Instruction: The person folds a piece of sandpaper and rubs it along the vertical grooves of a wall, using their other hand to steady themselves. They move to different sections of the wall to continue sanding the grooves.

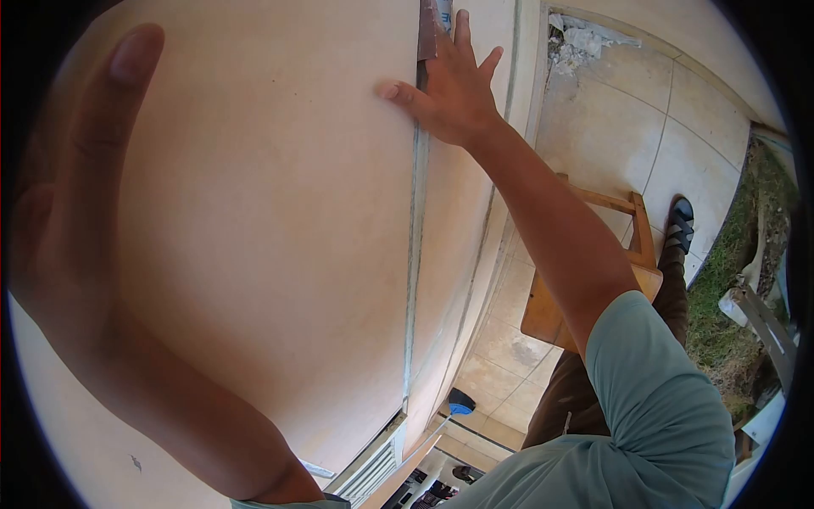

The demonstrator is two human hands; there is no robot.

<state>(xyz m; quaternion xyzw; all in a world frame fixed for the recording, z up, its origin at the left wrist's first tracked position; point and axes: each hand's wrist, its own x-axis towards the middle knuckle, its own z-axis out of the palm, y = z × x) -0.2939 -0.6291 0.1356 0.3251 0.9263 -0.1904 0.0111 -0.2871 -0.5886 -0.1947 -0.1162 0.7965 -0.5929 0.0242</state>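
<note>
My right hand (462, 97) is raised against the wall near the top of the view, its thumb and outer fingers spread. A piece of sandpaper (428, 36), reddish brown with a printed pale part, is at its fingers and hides some of them. The hand holds the sandpaper over the long narrow strip (413, 254) that runs down the wall. My left hand (80, 161) is close to the camera at the left, in front of the pale wall (263, 220). One of its fingers stretches upward, and the others are mostly cut off by the dark edge.
A wooden stool (547, 310) stands on the tiled floor (610, 110) beside my leg. White debris (581, 42) lies in the far corner. Grass (721, 322) borders the tiles at right. Below are a louvred vent (369, 471) and a blue-and-black brush head (460, 402).
</note>
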